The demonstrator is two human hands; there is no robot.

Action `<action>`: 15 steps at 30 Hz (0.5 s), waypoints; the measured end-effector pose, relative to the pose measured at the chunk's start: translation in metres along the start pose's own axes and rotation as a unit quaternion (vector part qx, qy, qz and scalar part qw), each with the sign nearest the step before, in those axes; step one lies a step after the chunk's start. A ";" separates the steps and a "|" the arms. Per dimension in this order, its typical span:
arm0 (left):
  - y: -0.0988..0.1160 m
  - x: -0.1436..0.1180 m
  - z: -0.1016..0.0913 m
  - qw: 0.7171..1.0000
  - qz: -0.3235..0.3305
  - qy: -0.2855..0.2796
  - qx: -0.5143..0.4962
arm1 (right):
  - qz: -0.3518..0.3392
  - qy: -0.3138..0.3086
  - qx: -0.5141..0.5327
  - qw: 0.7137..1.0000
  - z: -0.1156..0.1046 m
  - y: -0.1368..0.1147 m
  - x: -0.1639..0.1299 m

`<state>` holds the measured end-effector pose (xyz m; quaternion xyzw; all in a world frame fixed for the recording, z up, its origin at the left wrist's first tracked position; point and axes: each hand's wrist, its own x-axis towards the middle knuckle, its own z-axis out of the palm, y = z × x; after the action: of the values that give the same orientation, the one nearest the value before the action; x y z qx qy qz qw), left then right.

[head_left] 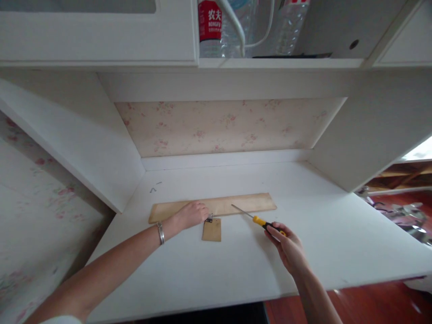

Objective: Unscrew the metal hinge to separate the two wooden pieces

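My right hand [285, 245] is wrapped round the yellow and black handle of a screwdriver [259, 220]. Its metal shaft points left, over a long, narrow wooden board [243, 204] lying flat on the white desk. At the board's front edge is a small metal piece that looks like a hinge [209, 218], joined or laid against a small square wooden piece [212, 230]. My left hand [193, 213] rests over the board with its fingers drawn together at this metal piece. What those fingertips pinch, if anything, is hidden.
Small dark bits, perhaps screws [153, 190], lie at the back left of the white desk [189, 274]. White side panels bound it left and right. Overhead, a shelf [286, 64] holds plastic bottles [209, 27] and a white cable [236, 22].
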<state>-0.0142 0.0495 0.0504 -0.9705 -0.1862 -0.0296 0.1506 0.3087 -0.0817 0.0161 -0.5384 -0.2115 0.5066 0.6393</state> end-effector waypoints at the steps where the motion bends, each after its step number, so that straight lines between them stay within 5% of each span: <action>1: 0.000 0.003 0.000 1.000 0.007 -0.003 0.006 | 0.002 0.001 -0.002 1.000 -0.004 0.003 -0.001; 7: 0.005 0.010 -0.004 0.997 0.000 -0.061 0.043 | -0.007 0.008 -0.043 0.999 -0.014 0.019 -0.001; 15: 0.014 0.017 -0.006 0.986 -0.107 -0.126 0.024 | -0.037 -0.013 -0.115 0.993 -0.013 0.025 -0.005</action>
<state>0.0065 0.0413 0.0539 -0.9371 -0.3068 0.0812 0.1456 0.3063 -0.0942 -0.0097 -0.5933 -0.2969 0.4618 0.5887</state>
